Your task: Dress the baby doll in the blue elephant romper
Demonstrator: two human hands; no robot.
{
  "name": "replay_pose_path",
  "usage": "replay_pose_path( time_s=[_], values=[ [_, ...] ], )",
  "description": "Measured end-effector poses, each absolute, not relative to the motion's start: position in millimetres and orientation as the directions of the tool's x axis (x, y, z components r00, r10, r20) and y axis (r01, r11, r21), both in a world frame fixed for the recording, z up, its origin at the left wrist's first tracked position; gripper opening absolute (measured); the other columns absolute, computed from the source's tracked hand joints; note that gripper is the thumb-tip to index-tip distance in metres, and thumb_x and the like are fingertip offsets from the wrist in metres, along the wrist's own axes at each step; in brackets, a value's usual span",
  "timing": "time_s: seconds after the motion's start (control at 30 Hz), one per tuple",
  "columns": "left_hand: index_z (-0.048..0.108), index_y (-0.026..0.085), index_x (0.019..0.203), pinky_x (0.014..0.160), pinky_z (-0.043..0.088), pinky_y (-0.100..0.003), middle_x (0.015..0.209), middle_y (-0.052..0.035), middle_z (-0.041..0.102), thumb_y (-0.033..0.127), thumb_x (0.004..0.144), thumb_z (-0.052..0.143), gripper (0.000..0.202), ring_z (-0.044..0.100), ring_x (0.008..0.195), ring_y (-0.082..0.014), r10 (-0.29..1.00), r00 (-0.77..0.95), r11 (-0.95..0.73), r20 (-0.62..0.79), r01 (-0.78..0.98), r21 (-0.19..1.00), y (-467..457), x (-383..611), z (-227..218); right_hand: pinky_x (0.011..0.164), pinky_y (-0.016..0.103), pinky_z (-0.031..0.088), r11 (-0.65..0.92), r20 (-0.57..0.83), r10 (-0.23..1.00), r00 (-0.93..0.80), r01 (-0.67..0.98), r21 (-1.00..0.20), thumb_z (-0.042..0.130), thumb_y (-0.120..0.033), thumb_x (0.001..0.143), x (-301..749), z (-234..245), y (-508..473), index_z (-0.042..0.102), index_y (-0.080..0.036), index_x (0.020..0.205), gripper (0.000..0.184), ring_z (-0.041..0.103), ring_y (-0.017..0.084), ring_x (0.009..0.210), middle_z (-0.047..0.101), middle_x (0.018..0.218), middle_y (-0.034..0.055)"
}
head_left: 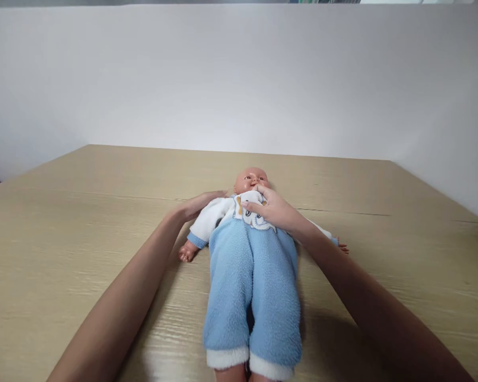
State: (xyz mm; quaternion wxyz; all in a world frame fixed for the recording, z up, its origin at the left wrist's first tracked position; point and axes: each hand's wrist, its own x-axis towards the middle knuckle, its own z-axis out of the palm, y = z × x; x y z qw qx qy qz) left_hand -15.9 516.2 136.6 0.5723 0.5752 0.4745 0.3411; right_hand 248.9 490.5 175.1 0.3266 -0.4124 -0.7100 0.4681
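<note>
A baby doll lies on its back, its bald head at the far end and its legs toward me. It wears light blue fleece trousers with white cuffs and a white top with an animal face on the chest. My left hand is at the shoulder on the left side, fingers stretched out and partly hidden behind the sleeve. My right hand lies over the upper chest near the collar, thumb and forefinger apart; its other fingers are mostly hidden. Both doll arms are spread outward.
The doll lies on a pale wood-grain table with a seam running across it. A white wall or panel rises behind the table's far edge and along its sides. Shadows of my arms fall on the tabletop.
</note>
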Motion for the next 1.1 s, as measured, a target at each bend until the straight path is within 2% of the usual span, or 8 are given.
replay_pose_path(
  time_s=[0.1, 0.3, 0.4, 0.53, 0.63, 0.87, 0.97, 1.1],
  values=[
    [0.08, 0.016, 0.107, 0.067, 0.057, -0.033, 0.102, -0.0127, 0.081, 0.071, 0.087, 0.074, 0.058, 0.074, 0.086, -0.0287, 0.897, 0.351, 0.183, -0.268, 0.258, 0.949, 515, -26, 141, 0.073, 0.033, 0.04, 0.393, 0.162, 0.895, -0.416, 0.561, -0.729, 0.077, -0.046, 0.092, 256, 176, 493, 0.059, -0.024, 0.093, 0.028, 0.062, 0.023, 0.086, 0.071, 0.093, 0.0028],
    [0.078, 0.025, 0.124, 0.083, 0.056, -0.028, 0.128, -0.0087, 0.078, 0.07, 0.087, 0.076, 0.058, 0.071, 0.112, -0.0284, 0.889, 0.409, 0.022, -0.207, 0.411, 0.911, 510, -30, 146, 0.073, 0.033, 0.039, 0.417, 0.178, 0.895, -0.408, 0.631, -0.654, 0.075, -0.053, 0.092, 254, 168, 494, 0.058, -0.025, 0.097, 0.034, 0.065, 0.025, 0.089, 0.074, 0.098, 0.0044],
    [0.077, 0.028, 0.13, 0.082, 0.056, -0.028, 0.132, -0.0077, 0.078, 0.07, 0.087, 0.075, 0.06, 0.072, 0.109, -0.0283, 0.877, 0.426, 0.034, -0.223, 0.407, 0.913, 512, -31, 145, 0.073, 0.033, 0.039, 0.422, 0.208, 0.902, -0.378, 0.672, -0.609, 0.076, -0.061, 0.09, 257, 166, 496, 0.059, -0.025, 0.099, 0.041, 0.066, 0.026, 0.089, 0.075, 0.099, 0.0057],
    [0.082, 0.026, 0.118, 0.077, 0.053, -0.024, 0.122, -0.0068, 0.081, 0.062, 0.083, 0.082, 0.05, 0.071, 0.104, -0.0272, 0.914, 0.377, -0.054, -0.149, 0.477, 0.877, 514, -38, 144, 0.07, 0.034, 0.037, 0.366, 0.23, 0.93, -0.288, 0.792, -0.489, 0.071, -0.078, 0.087, 272, 163, 502, 0.062, -0.025, 0.094, 0.054, 0.065, 0.027, 0.083, 0.076, 0.092, 0.0084],
    [0.084, 0.022, 0.11, 0.074, 0.051, -0.024, 0.111, -0.0087, 0.083, 0.056, 0.079, 0.087, 0.046, 0.072, 0.1, -0.0278, 0.93, 0.317, -0.015, -0.184, 0.535, 0.845, 512, -47, 150, 0.069, 0.036, 0.036, 0.271, 0.209, 0.958, -0.197, 0.859, -0.434, 0.063, -0.085, 0.088, 285, 160, 500, 0.062, -0.025, 0.088, 0.061, 0.065, 0.029, 0.082, 0.075, 0.089, 0.0107],
    [0.082, 0.019, 0.097, 0.061, 0.047, -0.026, 0.094, -0.0111, 0.082, 0.051, 0.065, 0.093, 0.046, 0.071, 0.081, -0.028, 0.892, 0.246, 0.132, -0.38, 0.661, 0.738, 507, -58, 163, 0.097, 0.047, 0.045, 0.345, 0.476, 0.859, -0.187, 0.899, -0.269, 0.062, -0.068, 0.098, 346, 137, 475, 0.063, -0.022, 0.105, 0.046, 0.066, 0.036, 0.107, 0.073, 0.107, 0.0148],
    [0.077, 0.022, 0.086, 0.075, 0.05, -0.03, 0.087, -0.0101, 0.08, 0.055, 0.063, 0.093, 0.043, 0.071, 0.091, -0.0324, 0.925, 0.15, 0.148, -0.349, 0.704, 0.695, 506, -57, 166, 0.103, 0.052, 0.045, 0.345, 0.437, 0.871, -0.224, 0.912, -0.222, 0.065, -0.073, 0.093, 394, 121, 458, 0.065, -0.022, 0.12, 0.057, 0.065, 0.039, 0.114, 0.073, 0.118, 0.0165],
    [0.069, 0.022, 0.084, 0.105, 0.044, -0.047, 0.089, -0.0131, 0.075, 0.063, 0.07, 0.088, 0.047, 0.065, 0.112, -0.0436, 0.987, 0.01, 0.078, -0.159, 0.841, 0.536, 491, -35, 184, 0.103, 0.053, 0.047, 0.41, 0.325, 0.889, -0.323, 0.876, -0.252, 0.068, -0.071, 0.09, 447, 105, 430, 0.063, -0.026, 0.136, 0.065, 0.066, 0.039, 0.117, 0.072, 0.129, 0.0153]
  ],
)
